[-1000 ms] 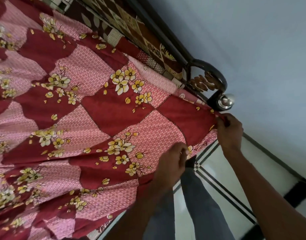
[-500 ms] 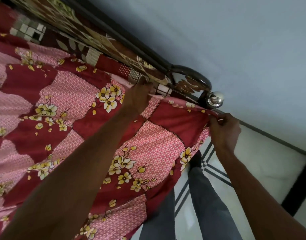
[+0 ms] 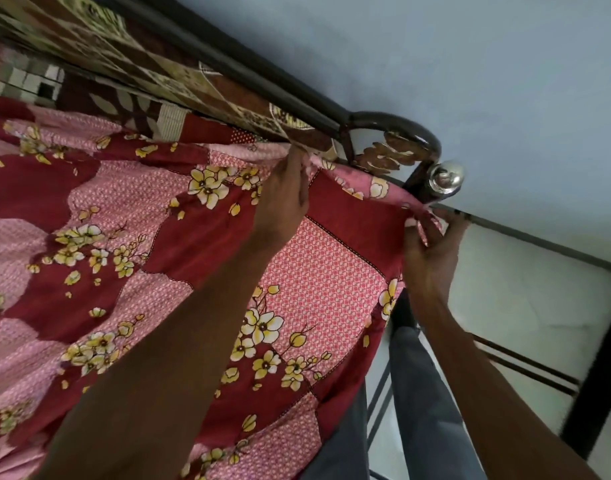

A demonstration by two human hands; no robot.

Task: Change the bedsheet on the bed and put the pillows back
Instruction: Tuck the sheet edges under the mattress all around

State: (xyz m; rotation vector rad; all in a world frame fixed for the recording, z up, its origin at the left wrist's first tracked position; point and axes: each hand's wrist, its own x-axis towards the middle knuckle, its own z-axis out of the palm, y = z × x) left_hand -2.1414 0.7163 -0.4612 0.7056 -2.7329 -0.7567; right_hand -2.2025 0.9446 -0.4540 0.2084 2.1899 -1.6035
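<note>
A red and pink bedsheet (image 3: 131, 244) with yellow flowers lies spread over the bed. Its far edge runs along the dark metal bed frame (image 3: 248, 72). My left hand (image 3: 285, 199) reaches across the sheet and pinches its far edge right beside the frame. My right hand (image 3: 432, 247) grips the sheet's corner at the bed's corner, just below the shiny knob (image 3: 446, 178). No pillows are in view.
A patchwork mattress or cover (image 3: 100, 98) shows between the sheet's far edge and the frame. A blue-grey wall (image 3: 435, 64) stands close behind the frame. My grey trouser legs (image 3: 421, 403) and a white tiled floor (image 3: 532, 306) with dark lines are at the right.
My left hand left the sheet's near side edge, reached across the bed and took hold of the far edge by the frame. My right hand kept its grip on the corner.
</note>
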